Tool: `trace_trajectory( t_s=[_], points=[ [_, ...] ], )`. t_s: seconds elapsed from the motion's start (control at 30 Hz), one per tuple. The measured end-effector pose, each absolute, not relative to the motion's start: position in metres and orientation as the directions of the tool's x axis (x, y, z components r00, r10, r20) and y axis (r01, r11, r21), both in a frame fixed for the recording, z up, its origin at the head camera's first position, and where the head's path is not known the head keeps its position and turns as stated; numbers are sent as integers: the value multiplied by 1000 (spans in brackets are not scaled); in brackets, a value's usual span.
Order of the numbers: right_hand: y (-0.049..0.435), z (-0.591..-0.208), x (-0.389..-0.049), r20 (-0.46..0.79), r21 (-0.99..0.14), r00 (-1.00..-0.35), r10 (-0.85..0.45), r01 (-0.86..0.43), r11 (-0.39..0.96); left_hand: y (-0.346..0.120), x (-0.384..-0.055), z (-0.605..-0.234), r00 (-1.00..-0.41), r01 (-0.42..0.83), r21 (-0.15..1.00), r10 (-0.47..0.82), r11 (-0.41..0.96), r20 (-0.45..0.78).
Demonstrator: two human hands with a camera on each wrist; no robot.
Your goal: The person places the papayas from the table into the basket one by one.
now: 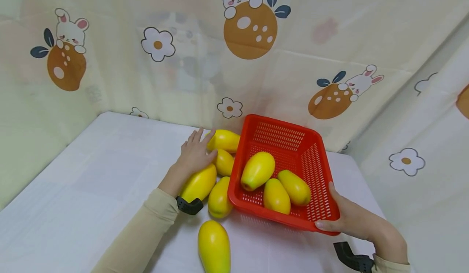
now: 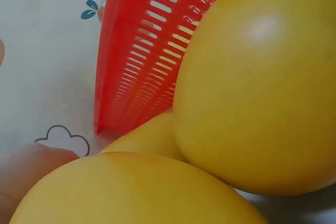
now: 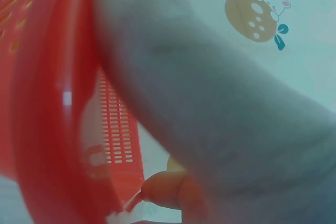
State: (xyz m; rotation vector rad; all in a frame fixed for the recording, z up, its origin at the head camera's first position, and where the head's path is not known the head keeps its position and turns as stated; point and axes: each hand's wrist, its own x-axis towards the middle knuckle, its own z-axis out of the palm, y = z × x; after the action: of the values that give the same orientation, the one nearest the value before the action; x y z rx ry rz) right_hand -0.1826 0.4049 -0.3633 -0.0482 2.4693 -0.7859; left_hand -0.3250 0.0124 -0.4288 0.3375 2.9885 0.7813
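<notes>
A red plastic basket (image 1: pixel 278 220) with slotted walls stands on the table, tilted. Inside lie three yellow papayas (image 1: pixel 258 170). My right hand (image 1: pixel 353 218) grips the basket's near right corner, thumb over the rim. Left of the basket, my left hand (image 1: pixel 196 155) reaches over several loose papayas (image 1: pixel 220 197), its fingers spread. Its thumb and fingertips are near the far papaya (image 1: pixel 225 141) and a smaller-looking one (image 1: pixel 224 163); contact cannot be told. In the left wrist view, large papayas (image 2: pixel 257 82) and the basket wall (image 2: pixel 142 66) fill most of the frame.
One papaya (image 1: pixel 214 246) lies apart at the near edge of view. The white table (image 1: pixel 91 175) extends to the left. A patterned curtain (image 1: pixel 190 89) hangs behind it and along the sides.
</notes>
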Motion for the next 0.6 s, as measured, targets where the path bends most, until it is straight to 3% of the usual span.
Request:
trace_trajectory(
  t_s=[0.6],
  points=[
    [406,-363,-183,-500,-540,-847,-178,144,829,13,-334,-431,-934,217,609,343,763,-97]
  ],
)
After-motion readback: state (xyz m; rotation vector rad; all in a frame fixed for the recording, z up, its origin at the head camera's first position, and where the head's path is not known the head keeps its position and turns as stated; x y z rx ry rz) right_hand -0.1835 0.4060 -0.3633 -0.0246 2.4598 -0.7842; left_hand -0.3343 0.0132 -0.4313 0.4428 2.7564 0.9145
